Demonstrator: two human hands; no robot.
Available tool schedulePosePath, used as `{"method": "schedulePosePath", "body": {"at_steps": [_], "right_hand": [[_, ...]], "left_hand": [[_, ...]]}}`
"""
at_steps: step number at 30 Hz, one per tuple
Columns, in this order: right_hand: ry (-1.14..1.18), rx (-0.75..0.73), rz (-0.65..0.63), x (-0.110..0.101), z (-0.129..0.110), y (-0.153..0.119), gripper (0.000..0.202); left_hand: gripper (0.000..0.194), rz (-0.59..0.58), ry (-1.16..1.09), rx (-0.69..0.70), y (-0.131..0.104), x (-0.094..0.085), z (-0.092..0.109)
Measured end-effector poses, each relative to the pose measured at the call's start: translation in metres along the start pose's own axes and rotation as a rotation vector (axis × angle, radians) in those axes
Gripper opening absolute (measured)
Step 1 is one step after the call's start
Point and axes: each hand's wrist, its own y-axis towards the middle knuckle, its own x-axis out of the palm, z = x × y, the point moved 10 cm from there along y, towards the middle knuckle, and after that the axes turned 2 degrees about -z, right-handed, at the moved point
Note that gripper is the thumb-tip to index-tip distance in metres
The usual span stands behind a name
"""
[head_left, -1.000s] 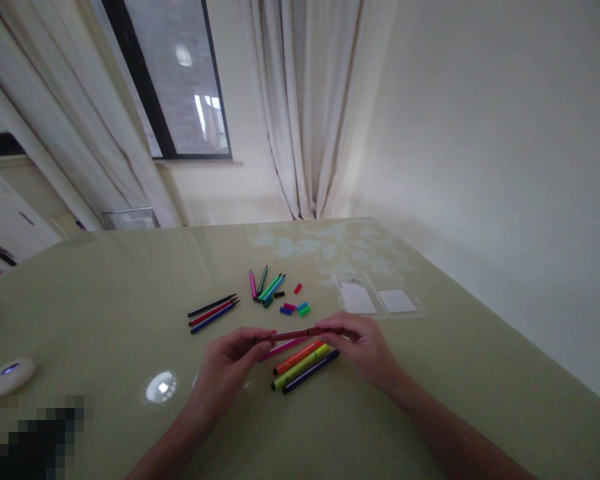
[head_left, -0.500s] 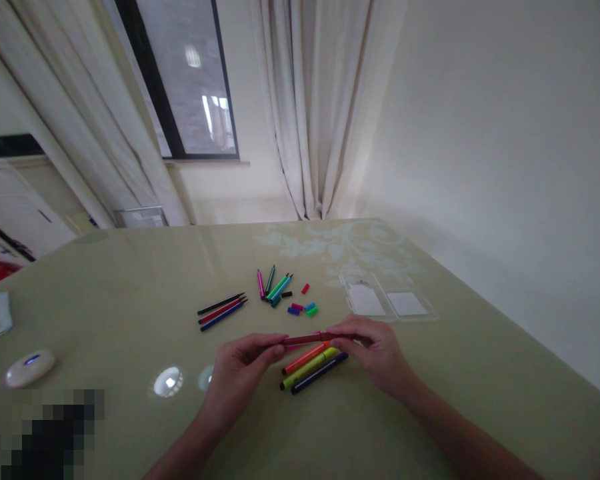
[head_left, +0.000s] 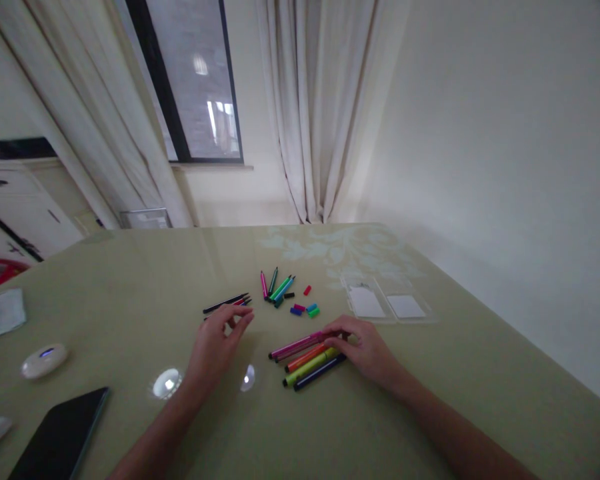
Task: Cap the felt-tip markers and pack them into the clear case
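Note:
My left hand [head_left: 217, 341] is over the near part of a group of uncapped felt-tip pens [head_left: 225, 303], hiding much of the red and blue ones. Its thumb and index finger are curved, slightly apart, with nothing visible between them. My right hand [head_left: 363, 347] pinches the right end of a dark red marker [head_left: 333, 335] in a slanted row. The row includes a pink marker [head_left: 293, 347], an orange one [head_left: 305, 359], a yellow-green one [head_left: 310, 367] and a dark blue one [head_left: 320, 373]. My right fingers cover their upper right ends.
Uncapped pens [head_left: 280, 289] and loose caps [head_left: 299, 308] lie farther back. A clear open case [head_left: 383, 283] with white inserts is at the right. On the left are a white mouse-like device [head_left: 44, 361], a dark tablet or phone [head_left: 60, 437] and a tissue pack [head_left: 3, 315].
My left hand has let go of the dark red marker and moved left and away from me to the uncapped pens. My right hand has lowered the marker onto the row.

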Motion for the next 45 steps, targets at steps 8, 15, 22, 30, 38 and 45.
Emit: {"method": "schedulePosePath", "body": {"at_steps": [8,15,22,30,38,45], "right_hand": [[-0.053,-0.03,-0.044,0.012,0.005,0.003,0.019],[-0.248,-0.052,-0.001,0.003,0.001,0.029,0.023],[-0.553,-0.018,-0.189,0.022,0.009,0.069,0.02],[-0.664,0.019,-0.268,0.025,0.013,0.066,0.018],[-0.412,0.059,-0.073,-0.007,-0.012,0.047,0.011],[0.27,0.106,0.112,-0.022,0.001,-0.002,0.024]], "left_hand": [[0.031,0.051,0.55,0.064,0.011,-0.022,-0.026],[0.029,-0.067,0.519,0.233,0.002,0.031,0.001],[0.043,-0.165,0.663,0.256,0.021,0.071,0.031],[0.033,-0.176,0.7,0.215,0.032,0.075,0.03],[0.017,-0.19,0.713,0.137,0.008,0.056,0.025],[0.028,0.016,0.234,0.089,-0.011,0.013,0.008]]}}
